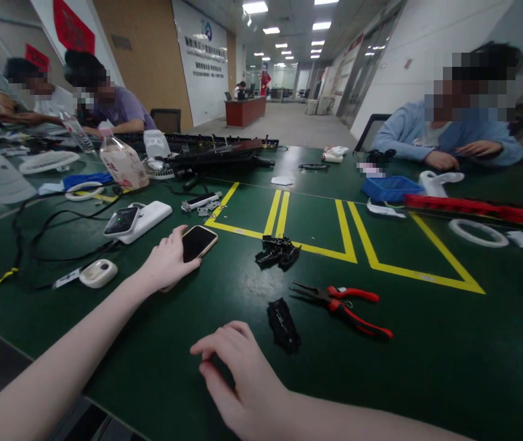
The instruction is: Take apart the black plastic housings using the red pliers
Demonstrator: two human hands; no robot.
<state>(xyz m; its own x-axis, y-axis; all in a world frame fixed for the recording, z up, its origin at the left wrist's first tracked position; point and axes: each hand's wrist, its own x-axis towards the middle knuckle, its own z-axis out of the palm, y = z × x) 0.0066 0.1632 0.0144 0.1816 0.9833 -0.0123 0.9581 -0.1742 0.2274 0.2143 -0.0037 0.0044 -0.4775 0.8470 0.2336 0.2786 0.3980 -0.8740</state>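
While the left hand (163, 263) grasps a phone (199, 244) across its width, the thumb along the near edge, the right hand (238, 364) is loosely curled and holds nothing. The phone — a flat, round-cornered slab with a dark, glossy screen — lies left of centre on the table (427, 373). Just beyond the right hand's fingers is a lone black piece (284, 324), oblong, shiny and ragged in outline; farther off sits a small heap of similar black pieces (277, 252). Pliers (352, 294) with dark metal, tapered jaws and smooth red-and-black handles lie open to the right. Left of the phone are a cream, rounded case (98, 273) and a glossy white block (151, 220). The tabletop is dark green and faintly reflective (a scuffed, paler patch shows near the heap), marked with angular yellow tape (272, 214). Beyond — a grey floor (289, 119), a reddish desk (245, 112) and rectangular ceiling lights (270, 30).
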